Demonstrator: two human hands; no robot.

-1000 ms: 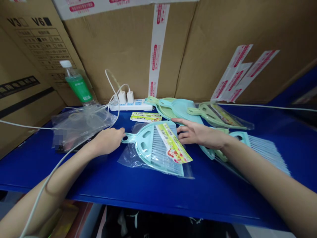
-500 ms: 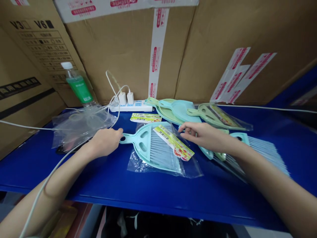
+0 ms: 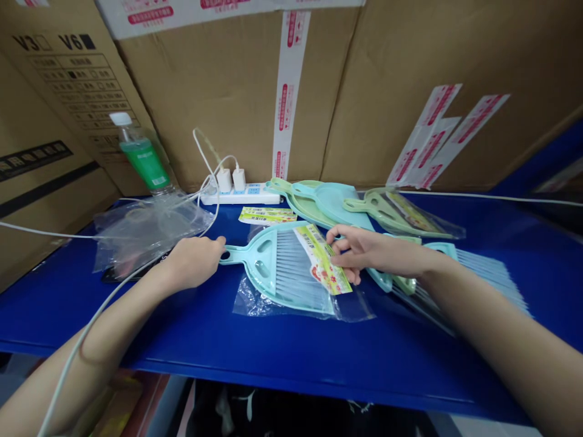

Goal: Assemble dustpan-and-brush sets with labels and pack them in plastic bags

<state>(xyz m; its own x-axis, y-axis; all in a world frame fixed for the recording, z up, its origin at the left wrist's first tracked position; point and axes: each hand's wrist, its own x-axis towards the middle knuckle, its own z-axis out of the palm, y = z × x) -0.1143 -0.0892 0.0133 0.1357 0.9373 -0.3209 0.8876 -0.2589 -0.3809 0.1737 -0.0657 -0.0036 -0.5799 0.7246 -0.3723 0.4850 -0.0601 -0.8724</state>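
My left hand [image 3: 197,262] is closed around the end of the handle of a light-blue dustpan [image 3: 260,262]. A small brush with pale-blue bristles [image 3: 291,276] lies in the pan, and a clear plastic bag [image 3: 357,306] is around or under its front part. On top of the bristles rests a yellow-green printed label card [image 3: 324,262]. My right hand [image 3: 353,250] pinches the card's right edge, thumb on top; some fingers are hidden behind the card.
Behind lie stacked green and blue dustpans [image 3: 334,200] and a bagged green one [image 3: 405,212]. Loose brushes [image 3: 492,276] sit at right. A power strip [image 3: 246,195], more label cards [image 3: 268,215], plastic bags [image 3: 146,224] and a bottle [image 3: 146,161] stand before cardboard boxes. A cable crosses my left arm.
My right hand has come down onto the label card and taken its edge. The card has turned a little and shifted. My left hand keeps its hold on the dustpan handle.
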